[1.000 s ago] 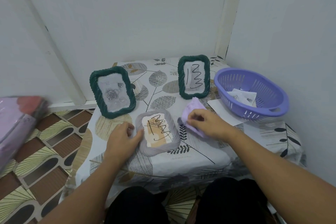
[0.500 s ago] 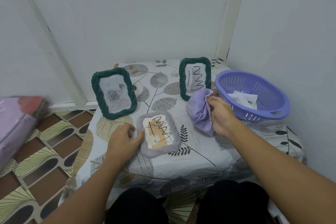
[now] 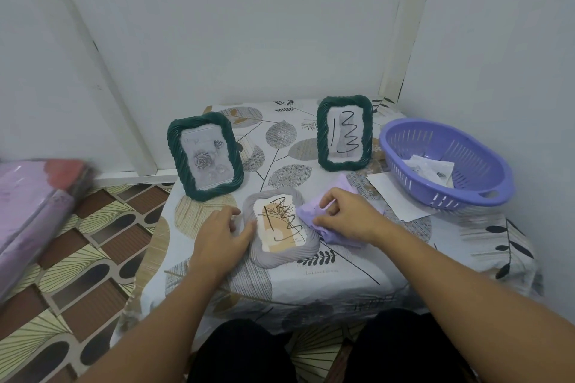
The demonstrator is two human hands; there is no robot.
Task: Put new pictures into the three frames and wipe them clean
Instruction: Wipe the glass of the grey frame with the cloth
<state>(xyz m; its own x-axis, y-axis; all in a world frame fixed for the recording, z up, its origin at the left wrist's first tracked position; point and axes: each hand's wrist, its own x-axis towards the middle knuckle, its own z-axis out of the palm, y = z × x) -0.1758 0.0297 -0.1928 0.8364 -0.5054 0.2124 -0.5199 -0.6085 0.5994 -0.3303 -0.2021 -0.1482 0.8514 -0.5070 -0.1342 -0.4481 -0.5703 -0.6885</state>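
Note:
A grey frame [image 3: 281, 256] lies flat near the table's front, with a beige picture scribbled in black marker. My left hand [image 3: 221, 235] rests on the table and presses against the frame's left edge. My right hand [image 3: 345, 216] grips a lilac cloth [image 3: 311, 214] that touches the frame's right edge. Two dark green frames stand upright behind. The left green frame [image 3: 205, 158] shows a rose picture. The right green frame [image 3: 344, 133] has black marker scribbles on its glass.
A purple plastic basket [image 3: 445, 164] with paper pictures in it stands at the right, on a white sheet [image 3: 395, 199]. The small table wears a leaf-print cloth [image 3: 357, 267] and sits in a wall corner. A pink wrapped bundle [image 3: 34, 208] lies on the floor at left.
My right hand lifted the lilac cloth up beside the basket, then brought it back down to the grey frame's right edge. My left hand stayed at the frame.

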